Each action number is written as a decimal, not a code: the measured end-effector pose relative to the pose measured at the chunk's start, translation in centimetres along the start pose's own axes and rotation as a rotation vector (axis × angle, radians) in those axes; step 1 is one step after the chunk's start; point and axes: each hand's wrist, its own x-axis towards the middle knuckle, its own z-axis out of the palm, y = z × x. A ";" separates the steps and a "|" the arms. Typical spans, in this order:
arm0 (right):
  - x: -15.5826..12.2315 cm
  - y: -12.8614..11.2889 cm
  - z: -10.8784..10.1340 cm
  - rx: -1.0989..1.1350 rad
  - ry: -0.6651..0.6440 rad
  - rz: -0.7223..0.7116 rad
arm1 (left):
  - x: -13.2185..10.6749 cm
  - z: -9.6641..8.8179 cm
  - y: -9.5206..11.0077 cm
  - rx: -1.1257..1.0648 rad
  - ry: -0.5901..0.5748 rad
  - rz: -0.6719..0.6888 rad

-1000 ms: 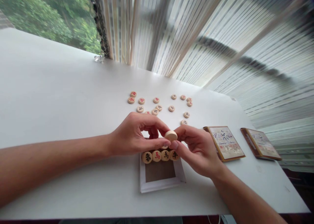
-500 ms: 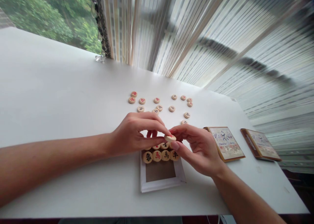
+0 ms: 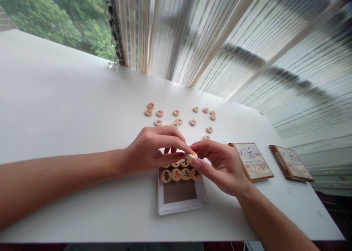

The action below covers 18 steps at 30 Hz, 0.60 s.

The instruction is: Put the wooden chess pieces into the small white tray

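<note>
**One wooden xiangqi piece (image 3: 191, 155) is lying nearly flat in our pinch**

We are holding this disc just above a double row of pieces on a white card mount (image 3: 181, 209). Its outline is appearing as a squashed oval, the long axis running almost level and rising slightly to the right, and its red-marked face is tilting up toward us. The character is too small to read.

Our left hand (image 3: 150, 150) is reaching in half closed, its fingers curving toward the disc's left rim. Our right hand (image 3: 222, 166) is closing on the right side, with its thumb (image 3: 196, 163) pressing under the disc. Exactly which fingertips are gripping is hard to make out.

The front row of four pieces (image 3: 181, 174) is showing black and red characters, while our hands are hiding most of the back row (image 3: 175, 164). More pieces (image 3: 176, 113) are scattering across the white table (image 3: 68, 97) beyond our hands, and two illustrated boxes (image 3: 253, 161) are sitting to the right.
</note>
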 end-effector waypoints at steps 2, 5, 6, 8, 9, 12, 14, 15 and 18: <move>-0.1 0.3 0.0 -0.028 0.005 -0.023 | 0.0 0.0 0.0 0.028 -0.008 0.021; -0.3 0.7 -0.1 -0.113 0.031 -0.090 | 0.0 0.1 0.1 0.021 -0.017 0.002; -0.4 0.8 -0.2 -0.156 0.045 -0.125 | 0.0 0.2 0.1 0.000 -0.015 -0.018; -0.5 0.9 -0.2 -0.264 0.074 -0.205 | 0.0 0.3 0.1 -0.062 0.001 -0.086; -0.5 0.9 -0.3 -0.318 0.087 -0.243 | 0.0 0.4 0.2 -0.105 0.005 -0.133; -0.4 0.7 -0.3 -0.416 0.109 -0.335 | 0.1 0.5 0.5 -0.262 -0.016 -0.284; -0.4 0.6 -0.3 -0.427 0.113 -0.384 | 0.2 0.5 0.7 -0.348 -0.037 -0.357; -0.4 0.6 -0.3 -0.426 0.112 -0.406 | 0.2 0.6 0.7 -0.376 -0.038 -0.384; -0.5 0.8 -0.3 -0.416 0.119 -0.444 | 0.4 0.7 0.9 -0.413 -0.024 -0.428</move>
